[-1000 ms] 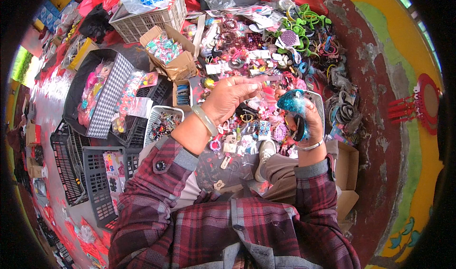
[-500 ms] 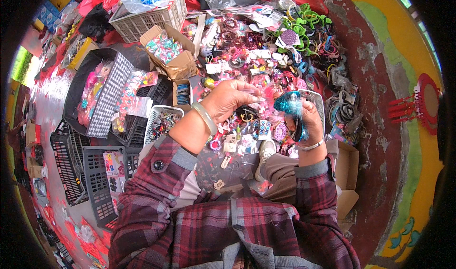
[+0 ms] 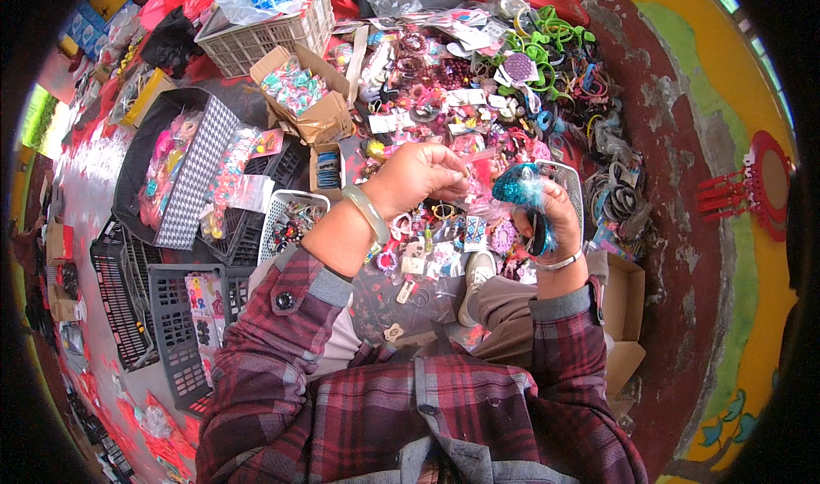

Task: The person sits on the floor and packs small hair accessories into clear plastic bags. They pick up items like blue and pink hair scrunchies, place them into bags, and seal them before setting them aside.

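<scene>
fingers [image 3: 557, 195] of the right hand [image 3: 564, 226] are bent and closed around a teal glittery piece [image 3: 511, 185], which is held up above the pile and points leftward out of the grip. whitish tuft [image 3: 534, 188] on its right side, feather or film, cannot tell which. dark, blue-edged part [image 3: 538, 234] shows lower in the same hand; unclear whether it belongs to the same piece. left hand [image 3: 412, 176]: left of the piece and apart from it, back of the hand up, fingertips drawn together; cannot tell whether anything thin is pinched there.

step in hand, by judgement: handling one accessory, right hand as holder, left hand poised beside it. next move would call for a steady right grip and a light left touch, so the glitter and tuft are not crushed.

below the hands: mixed pile of hair accessories [image 3: 453, 118], much of it pink and red; pale shoe [image 3: 478, 281] by its near edge. white perforated basket [image 3: 267, 238] of small mixed items, left of the pile.

farther: opened cardboard box [image 3: 321, 122] with pastel wrapped pieces; green headbands [image 3: 547, 50] at the pile's far right. beyond: beige crate [image 3: 248, 52] topped with plastic bags.
</scene>
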`<action>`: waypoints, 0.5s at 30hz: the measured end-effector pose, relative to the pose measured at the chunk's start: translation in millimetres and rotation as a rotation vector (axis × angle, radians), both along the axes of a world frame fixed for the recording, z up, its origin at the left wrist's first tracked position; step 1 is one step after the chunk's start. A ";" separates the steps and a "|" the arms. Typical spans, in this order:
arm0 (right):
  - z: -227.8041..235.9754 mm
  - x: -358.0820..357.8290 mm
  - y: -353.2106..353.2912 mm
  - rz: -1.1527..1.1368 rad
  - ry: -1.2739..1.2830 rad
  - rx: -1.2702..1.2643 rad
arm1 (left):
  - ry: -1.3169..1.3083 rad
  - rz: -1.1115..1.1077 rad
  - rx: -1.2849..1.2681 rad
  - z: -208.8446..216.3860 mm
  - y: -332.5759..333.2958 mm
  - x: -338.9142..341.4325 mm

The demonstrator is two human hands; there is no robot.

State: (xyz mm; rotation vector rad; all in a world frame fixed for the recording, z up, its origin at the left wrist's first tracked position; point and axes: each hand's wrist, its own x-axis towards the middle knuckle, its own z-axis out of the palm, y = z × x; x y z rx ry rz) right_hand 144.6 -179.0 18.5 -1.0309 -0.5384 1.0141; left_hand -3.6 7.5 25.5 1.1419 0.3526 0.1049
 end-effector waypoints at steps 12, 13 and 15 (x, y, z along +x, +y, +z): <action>3.6 -3.9 1.1 -0.014 0.036 0.018 | -0.063 0.035 0.213 -12.0 -0.7 4.0; 4.7 -3.7 0.8 -0.019 0.061 -0.005 | -0.040 0.058 0.198 -6.5 -0.5 2.8; 7.7 -3.0 0.7 -0.027 0.112 -0.049 | 0.004 0.125 0.225 -4.3 0.2 2.6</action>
